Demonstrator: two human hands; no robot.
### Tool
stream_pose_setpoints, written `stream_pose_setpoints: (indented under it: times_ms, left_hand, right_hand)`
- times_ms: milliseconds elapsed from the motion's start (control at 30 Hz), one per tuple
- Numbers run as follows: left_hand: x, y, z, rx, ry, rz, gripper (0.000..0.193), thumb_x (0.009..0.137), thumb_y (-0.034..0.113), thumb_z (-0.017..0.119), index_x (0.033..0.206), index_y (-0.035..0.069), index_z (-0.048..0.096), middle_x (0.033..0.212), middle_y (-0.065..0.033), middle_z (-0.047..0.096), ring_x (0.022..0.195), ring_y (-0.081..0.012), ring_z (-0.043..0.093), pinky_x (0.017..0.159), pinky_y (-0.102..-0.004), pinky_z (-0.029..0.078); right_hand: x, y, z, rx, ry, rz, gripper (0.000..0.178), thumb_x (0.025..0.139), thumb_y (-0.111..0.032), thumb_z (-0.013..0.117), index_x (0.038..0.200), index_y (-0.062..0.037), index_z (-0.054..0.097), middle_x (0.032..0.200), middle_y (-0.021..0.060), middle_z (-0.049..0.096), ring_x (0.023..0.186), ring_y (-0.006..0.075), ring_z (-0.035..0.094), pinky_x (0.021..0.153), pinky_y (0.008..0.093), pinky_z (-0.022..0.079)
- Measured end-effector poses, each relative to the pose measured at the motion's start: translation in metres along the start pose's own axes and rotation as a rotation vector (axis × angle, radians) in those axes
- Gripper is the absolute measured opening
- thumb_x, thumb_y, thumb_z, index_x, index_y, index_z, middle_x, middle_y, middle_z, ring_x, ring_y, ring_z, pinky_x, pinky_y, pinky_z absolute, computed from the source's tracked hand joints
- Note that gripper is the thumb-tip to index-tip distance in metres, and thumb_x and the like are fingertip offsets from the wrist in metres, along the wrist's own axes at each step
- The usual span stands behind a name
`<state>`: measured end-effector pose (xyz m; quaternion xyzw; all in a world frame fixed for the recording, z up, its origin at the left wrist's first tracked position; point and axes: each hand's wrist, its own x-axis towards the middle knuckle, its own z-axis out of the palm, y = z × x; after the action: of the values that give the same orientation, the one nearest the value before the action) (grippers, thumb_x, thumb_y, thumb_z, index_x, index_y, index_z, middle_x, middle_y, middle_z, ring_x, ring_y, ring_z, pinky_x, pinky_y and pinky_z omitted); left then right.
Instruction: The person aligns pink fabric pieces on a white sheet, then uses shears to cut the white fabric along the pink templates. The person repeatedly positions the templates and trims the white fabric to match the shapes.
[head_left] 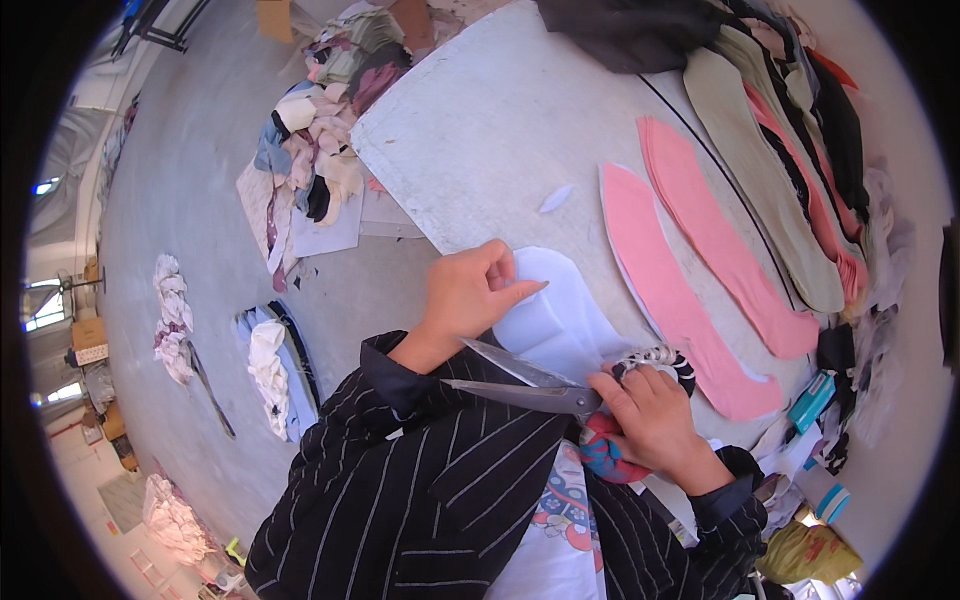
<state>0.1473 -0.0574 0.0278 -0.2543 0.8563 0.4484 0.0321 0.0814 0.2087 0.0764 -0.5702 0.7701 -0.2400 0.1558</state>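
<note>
the person's left hand [470,292] is at the left edge of a pale bluish-white cloth piece [548,312], its thumb laid over the cloth and its fingers bent; whether the fingertips pinch a layer between them, i cannot tell. the right hand [650,420] is closed around the handles of a large pair of scissors [560,399], one loop wrapped in black and white cord [655,357], the other in red and blue cloth [608,450]. the blades stand apart and point left, their tips near the left sleeve [398,375]. the pale cloth piece lies at the near edge of the grey-white table [480,130], between the two hands, with its rounded end far and the scissors just on its near side. to its right lie a curved pink piece with a white edge [668,275] and, farther right, another pink piece [725,240]. a small white scrap [556,198] is on the table on the far side of the pale cloth. sage green pieces [760,165] lie along the right side, with dark cloth [640,35] at the far end. on the floor to the left are a heap of mixed fabric [320,140], well apart from the hands, and nearer, a folded blue and white bundle [275,370]
</note>
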Motion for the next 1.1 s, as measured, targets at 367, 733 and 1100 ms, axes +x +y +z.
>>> stream_pose_setpoints:
  times_ms: [367,733,1100]
  left_hand:
    - [-0.002,-0.006,0.006,-0.009,0.103,0.067,0.048,0.062,0.028,0.09,0.095,0.007,0.064,0.077,0.0001,0.056,0.063,-0.0088,0.045,0.057,-0.0233,0.041]
    - [-0.007,-0.004,0.01,0.031,0.167,0.147,0.031,0.068,0.023,0.087,0.081,0.004,0.065,0.073,-0.0006,0.054,0.058,-0.0093,0.043,0.052,-0.0254,0.036]
    - [-0.009,-0.013,0.016,-0.51,0.047,0.1,0.02,0.078,0.006,0.078,0.089,0.004,0.062,0.09,0.0006,0.066,0.068,-0.0044,0.051,0.061,-0.0208,0.042]
  right_hand:
    - [-0.052,0.024,-0.037,0.329,-0.125,0.479,0.06,0.065,-0.029,0.08,0.114,-0.0004,0.062,0.084,0.0185,0.066,0.074,0.0369,0.065,0.066,0.0361,0.052]
    - [-0.035,0.041,-0.038,0.37,-0.21,0.481,0.058,0.066,-0.025,0.081,0.115,0.001,0.062,0.088,0.019,0.066,0.078,0.0374,0.066,0.069,0.0363,0.052]
    - [-0.035,0.047,-0.03,0.292,-0.191,0.364,0.055,0.064,-0.011,0.07,0.117,-0.0024,0.061,0.085,0.018,0.064,0.077,0.038,0.063,0.065,0.0402,0.049]
